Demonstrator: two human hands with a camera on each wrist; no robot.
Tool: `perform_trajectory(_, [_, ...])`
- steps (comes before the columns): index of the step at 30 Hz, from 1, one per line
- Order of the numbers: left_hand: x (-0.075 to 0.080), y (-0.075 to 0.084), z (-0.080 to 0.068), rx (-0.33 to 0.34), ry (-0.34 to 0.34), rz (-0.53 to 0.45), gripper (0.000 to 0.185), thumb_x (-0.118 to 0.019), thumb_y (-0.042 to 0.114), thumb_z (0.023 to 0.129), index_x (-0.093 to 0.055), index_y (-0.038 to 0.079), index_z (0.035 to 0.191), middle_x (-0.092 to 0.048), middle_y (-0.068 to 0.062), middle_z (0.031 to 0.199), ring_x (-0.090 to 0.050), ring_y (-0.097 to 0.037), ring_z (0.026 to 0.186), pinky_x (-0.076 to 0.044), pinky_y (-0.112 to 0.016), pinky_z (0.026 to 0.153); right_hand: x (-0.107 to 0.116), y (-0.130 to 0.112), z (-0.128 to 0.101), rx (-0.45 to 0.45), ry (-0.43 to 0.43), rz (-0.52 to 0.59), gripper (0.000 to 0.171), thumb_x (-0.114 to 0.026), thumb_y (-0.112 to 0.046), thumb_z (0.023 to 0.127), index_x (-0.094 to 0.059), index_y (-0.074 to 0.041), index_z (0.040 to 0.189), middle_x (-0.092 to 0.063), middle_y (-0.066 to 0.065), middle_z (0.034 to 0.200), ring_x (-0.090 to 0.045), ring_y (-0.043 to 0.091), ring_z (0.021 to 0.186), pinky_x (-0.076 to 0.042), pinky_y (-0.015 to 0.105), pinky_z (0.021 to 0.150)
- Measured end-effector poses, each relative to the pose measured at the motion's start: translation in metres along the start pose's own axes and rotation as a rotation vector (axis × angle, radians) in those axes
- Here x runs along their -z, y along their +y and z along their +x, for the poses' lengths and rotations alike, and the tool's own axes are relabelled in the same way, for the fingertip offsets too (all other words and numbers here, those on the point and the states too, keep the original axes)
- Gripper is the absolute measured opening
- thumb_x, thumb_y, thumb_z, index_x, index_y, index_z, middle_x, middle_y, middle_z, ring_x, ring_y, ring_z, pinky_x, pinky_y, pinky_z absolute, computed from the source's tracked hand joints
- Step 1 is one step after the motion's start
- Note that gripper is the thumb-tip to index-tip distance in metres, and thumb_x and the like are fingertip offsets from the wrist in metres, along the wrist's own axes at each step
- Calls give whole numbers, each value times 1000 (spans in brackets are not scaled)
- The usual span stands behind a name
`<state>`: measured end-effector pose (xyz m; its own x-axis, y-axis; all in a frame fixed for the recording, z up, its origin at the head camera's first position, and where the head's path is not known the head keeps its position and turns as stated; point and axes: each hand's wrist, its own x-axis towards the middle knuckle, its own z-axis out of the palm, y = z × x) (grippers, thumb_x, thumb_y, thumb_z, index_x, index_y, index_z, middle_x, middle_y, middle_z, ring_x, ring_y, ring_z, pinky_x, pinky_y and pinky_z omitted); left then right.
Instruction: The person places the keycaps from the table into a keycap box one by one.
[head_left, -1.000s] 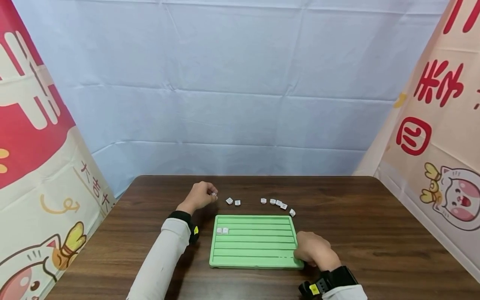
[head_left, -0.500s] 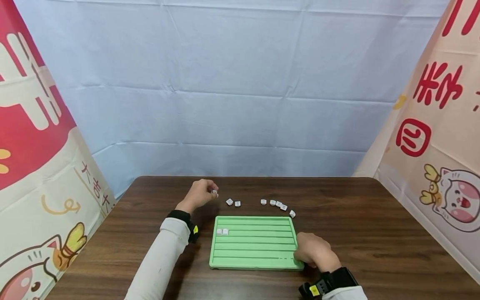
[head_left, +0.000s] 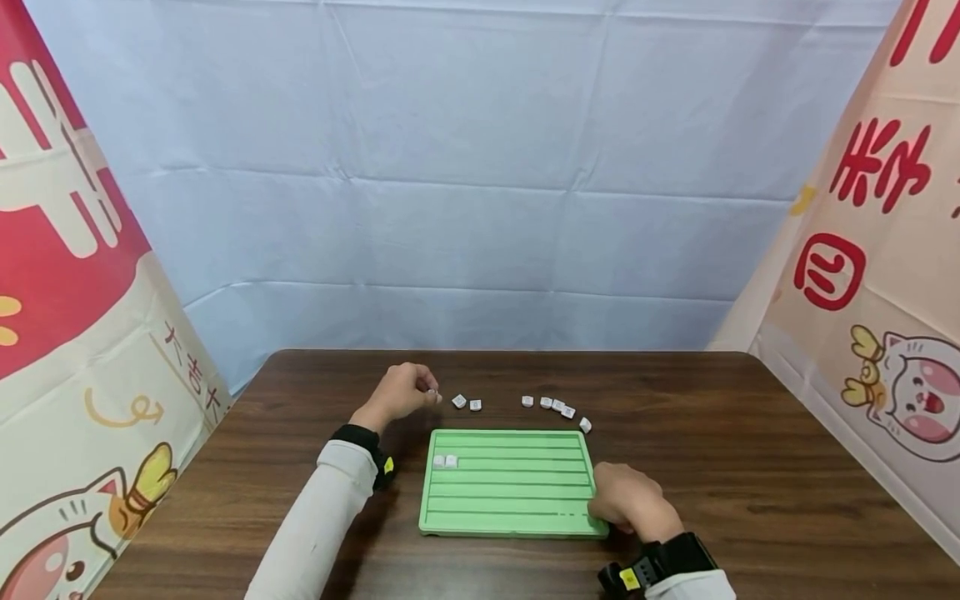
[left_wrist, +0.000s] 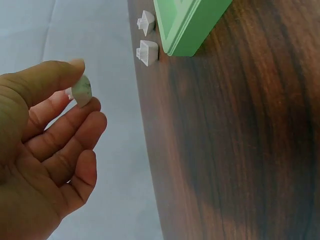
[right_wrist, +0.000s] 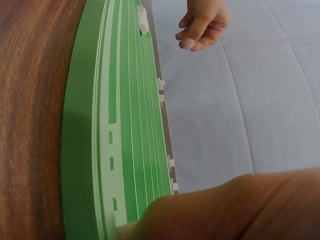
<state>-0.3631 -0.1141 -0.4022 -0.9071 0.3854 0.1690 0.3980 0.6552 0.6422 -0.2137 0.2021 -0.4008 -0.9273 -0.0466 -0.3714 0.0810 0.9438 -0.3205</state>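
My left hand (head_left: 400,392) is over the back left of the table, pinching a white keycap (left_wrist: 81,91) between thumb and fingertips; the head view shows little of that keycap. In the left wrist view its other fingers are loosely bent. A green grooved tray (head_left: 510,504) lies flat in front of me. Two white keycaps (head_left: 451,461) sit side by side in one of its upper grooves, at the left. At the tray's near right corner my right hand (head_left: 628,498) grips the edge, the thumb on top; its other fingers are mostly hidden.
Just right of my left hand lie two loose keycaps (head_left: 476,405). Several more keycaps (head_left: 558,405) form an uneven row behind the tray's right half. The dark wooden table (head_left: 712,450) ends at a pale blue cloth (head_left: 480,233), with printed cloths on both sides.
My left hand rises slightly, then comes down a little to the right, and the pinched keycap turns mostly out of the head view. My right hand and the tray stay put.
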Motion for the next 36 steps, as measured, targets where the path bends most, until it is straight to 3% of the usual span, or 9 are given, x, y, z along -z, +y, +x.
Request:
perform_trajectory(6, [1,4,-6,-13,-54,3,11,-74,9,80,-63,10,76,-59,2,71,-55,-13,64,-45,-31,59,1,0,-2,12,2,2,19,-54,1,76,-52,-7,58,-38,1,43,-32,11,37,-23,22,38])
perform_trajectory(16, [-1,7,-14,-130,-138,-28,18,-74,4,78,-58,9,72,-57,1,69,-54,-15,60,-45,-30,55,3,0,-2,14,-4,-4,17,-55,0,76,-53,-6,61,-40,3,44,-33,12,37,-23,22,38])
perform_trajectory(23, [-5,3,-19,-123,-192,-51,13,-69,1,80,-58,6,83,-57,0,75,-54,-15,66,-45,-30,58,1,0,-1,11,-10,-6,15,-54,0,76,-54,-5,62,-41,3,44,-33,12,37,-24,22,38])
perform_trajectory(28, [-6,-1,-21,-140,-235,-64,19,-67,-3,78,-60,0,95,-57,-4,84,-54,-16,76,-48,-32,65,1,0,-1,10,-7,-10,15,-54,1,76,-54,-5,62,-41,3,44,-33,12,37,-24,22,38])
perform_trajectory(36, [-7,-2,-24,-161,-270,-88,15,-67,-2,79,-62,5,90,-58,-3,86,-56,-15,78,-49,-31,67,1,-1,-2,7,-4,-11,14,-54,1,77,-55,-4,63,-41,3,44,-34,11,37,-24,22,37])
